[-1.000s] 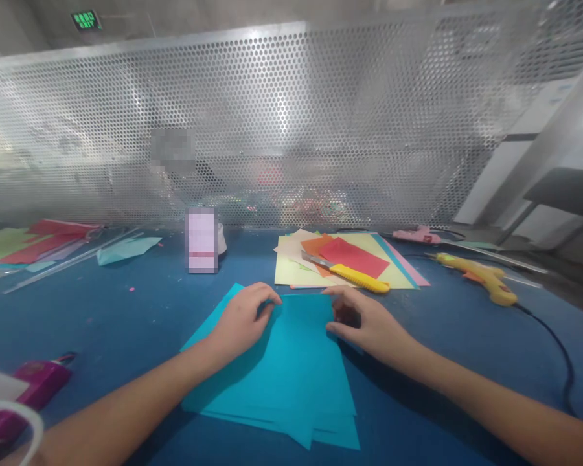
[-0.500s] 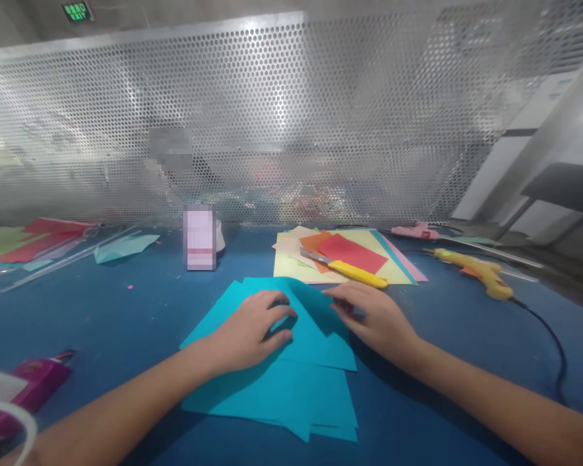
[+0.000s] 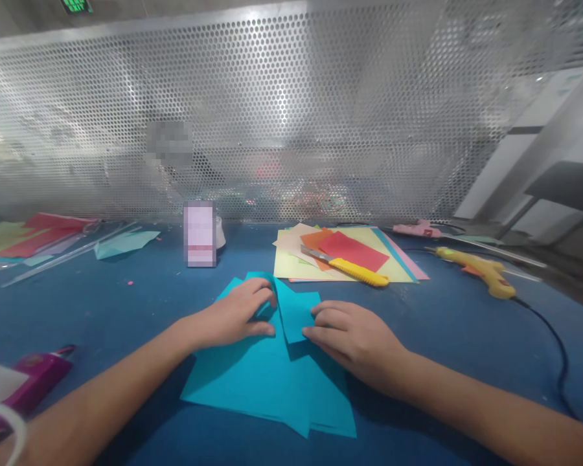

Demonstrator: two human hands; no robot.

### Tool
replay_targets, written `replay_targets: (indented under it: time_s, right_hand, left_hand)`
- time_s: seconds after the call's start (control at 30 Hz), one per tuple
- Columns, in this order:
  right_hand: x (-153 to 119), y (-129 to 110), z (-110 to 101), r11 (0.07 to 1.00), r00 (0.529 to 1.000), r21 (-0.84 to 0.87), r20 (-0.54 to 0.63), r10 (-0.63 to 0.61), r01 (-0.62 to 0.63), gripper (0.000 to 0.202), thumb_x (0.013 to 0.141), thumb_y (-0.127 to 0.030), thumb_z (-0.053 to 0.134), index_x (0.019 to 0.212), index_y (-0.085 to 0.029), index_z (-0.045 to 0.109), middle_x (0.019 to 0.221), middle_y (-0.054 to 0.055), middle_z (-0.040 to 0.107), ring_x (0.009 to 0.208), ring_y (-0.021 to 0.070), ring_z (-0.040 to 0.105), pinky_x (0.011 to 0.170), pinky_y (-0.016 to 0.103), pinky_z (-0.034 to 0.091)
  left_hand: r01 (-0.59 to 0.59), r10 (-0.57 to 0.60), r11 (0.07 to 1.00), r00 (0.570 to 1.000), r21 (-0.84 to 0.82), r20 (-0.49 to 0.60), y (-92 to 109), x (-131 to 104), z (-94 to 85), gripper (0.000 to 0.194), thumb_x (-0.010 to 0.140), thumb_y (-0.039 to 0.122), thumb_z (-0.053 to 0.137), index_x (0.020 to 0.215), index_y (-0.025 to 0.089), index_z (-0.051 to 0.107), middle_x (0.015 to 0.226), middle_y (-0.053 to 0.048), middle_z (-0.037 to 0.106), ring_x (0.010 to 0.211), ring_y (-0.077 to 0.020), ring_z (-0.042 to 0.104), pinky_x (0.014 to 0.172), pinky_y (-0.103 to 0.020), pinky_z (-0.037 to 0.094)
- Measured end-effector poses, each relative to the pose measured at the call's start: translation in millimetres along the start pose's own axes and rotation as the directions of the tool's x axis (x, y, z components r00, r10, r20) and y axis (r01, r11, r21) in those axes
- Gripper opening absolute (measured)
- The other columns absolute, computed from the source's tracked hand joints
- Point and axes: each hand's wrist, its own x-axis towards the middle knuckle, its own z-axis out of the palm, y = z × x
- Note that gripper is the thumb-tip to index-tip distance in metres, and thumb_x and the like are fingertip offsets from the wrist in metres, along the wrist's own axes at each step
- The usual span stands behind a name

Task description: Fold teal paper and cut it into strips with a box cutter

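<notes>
1. The right hand [image 3: 357, 336] has its thumb and fingers closed in a pinch on the edge of a turquoise paper sheet [image 3: 298, 317], whose near part is lifted and turned over.
2. The left hand [image 3: 236, 314] arches over the same paper, thumb and forefinger standing apart. Whether its other fingertips grip the sheet cannot be told, as the hand hides them.
3. The turquoise sheet is between the two hands, bent into a curl beside the left fingertips, and lies over a loose stack of turquoise paper [image 3: 252, 385]. The stack sits on the blue tabletop [image 3: 126, 336] in front of the person, its near corners fanned out of line.
4. Just beyond the sheet — a little to the right — a yellow utility knife [image 3: 359, 272] rests across coloured paper, its blade out. Under and around it are a red piece [image 3: 357, 249], an orange piece [image 3: 315, 241] and a pale yellow sheet [image 3: 401, 268].
5. Farther right lies a yellow glue gun [image 3: 480, 268] with a black cable [image 3: 561, 356].
6. To the left, a pixelated phone-like object [image 3: 200, 233] stands upright, and a pale aqua paper piece [image 3: 126, 244] lies farther over. A magenta device [image 3: 39, 382] is near the left forearm.
7. A perforated metal panel [image 3: 282, 175] rises behind the table.
</notes>
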Motion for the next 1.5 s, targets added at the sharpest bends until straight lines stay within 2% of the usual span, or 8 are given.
replay_targets:
  time_s: [0.13,0.3,0.57,0.87,1.03,1.23,1.4,1.5]
  right_hand:
    - [0,-2,6,1.0,0.998,0.003,0.055,-0.008,0.008,0.025,0.097,-0.019,0.044,0.094,-0.016,0.069,0.078,0.007,0.067,0.086,0.0194,0.064,0.075,0.032,0.053]
    - [-1,1,10,0.999,0.993,0.032,0.119,0.006,-0.01,0.025,0.096,-0.018,0.045,0.095,-0.016,0.069,0.084,0.008,0.069,0.079,0.0179,0.064,0.067,0.029,0.053]
    - [-7,0,8,0.978,0.988,0.204,0.152,0.006,-0.038,0.03,0.098,-0.023,0.042,0.107,-0.015,0.07,0.109,0.008,0.072,0.098,0.0196,0.067,0.09,0.036,0.054]
    - [-8,-5,4,0.986,0.98,0.169,0.199,-0.027,-0.007,0.033,0.098,-0.026,0.043,0.116,-0.014,0.067,0.114,0.011,0.07,0.103,0.022,0.064,0.091,0.037,0.053]
    - [-7,-8,6,0.989,0.977,0.144,0.205,-0.056,0.027,0.031,0.098,-0.024,0.042,0.113,-0.013,0.068,0.112,0.011,0.07,0.096,0.0221,0.064,0.087,0.037,0.052]
    - [-4,-14,2,0.989,0.96,0.149,0.279,-0.021,-0.022,0.03,0.096,-0.026,0.046,0.117,-0.016,0.065,0.115,0.012,0.068,0.096,0.0235,0.061,0.083,0.04,0.05]
    - [-3,-15,-3,0.975,0.938,0.19,0.343,0.048,-0.119,0.031,0.096,-0.029,0.046,0.122,-0.023,0.061,0.116,0.007,0.066,0.114,0.0277,0.052,0.103,0.055,0.034]
    - [-4,-14,-2,0.965,0.926,0.228,0.375,0.033,-0.127,0.033,0.096,-0.028,0.044,0.124,-0.022,0.06,0.122,0.008,0.064,0.116,0.0262,0.052,0.105,0.052,0.033]
  left_hand:
    - [0.067,-0.064,0.995,0.997,0.073,-0.049,4,1,11.8,0.032,0.09,0.043,0.059,0.108,0.02,0.048,0.121,-0.012,0.046,0.115,-0.0295,0.044,0.096,-0.045,0.041]
    - [0.142,-0.134,0.986,0.987,0.084,-0.092,17,2,19.9,0.019,0.093,0.035,0.051,0.1,0.018,0.046,0.116,-0.012,0.047,0.113,-0.0293,0.043,0.098,-0.047,0.039]
    - [0.115,-0.109,0.991,0.99,0.069,-0.092,10,-2,23.2,0.012,0.097,0.033,0.04,0.1,0.021,0.041,0.117,-0.01,0.044,0.119,-0.027,0.038,0.104,-0.047,0.033]
    - [0.137,-0.116,0.983,0.978,0.118,-0.173,11,-2,30.0,0.007,0.092,0.025,0.035,0.092,0.02,0.04,0.105,-0.01,0.046,0.104,-0.0276,0.044,0.092,-0.047,0.04]
    - [0.099,-0.062,0.976,0.98,0.194,-0.191,10,-1,31.7,0.02,0.095,0.028,0.035,0.105,0.017,0.048,0.105,-0.011,0.048,0.101,-0.0282,0.044,0.09,-0.046,0.04]
    - [0.098,-0.072,0.964,0.991,0.248,-0.114,12,-2,27.7,0.05,0.097,0.054,0.036,0.132,0.021,0.046,0.109,-0.01,0.049,0.102,-0.0288,0.045,0.09,-0.046,0.041]
    - [0.099,-0.079,0.967,0.993,0.234,-0.093,15,-3,23.7,0.052,0.096,0.055,0.039,0.132,0.019,0.047,0.118,-0.012,0.049,0.107,-0.0296,0.046,0.093,-0.045,0.041]
    - [0.11,-0.096,0.966,0.993,0.235,-0.07,16,-4,22.4,0.05,0.096,0.053,0.04,0.132,0.02,0.046,0.138,-0.014,0.04,0.121,-0.0327,0.04,0.1,-0.048,0.036]
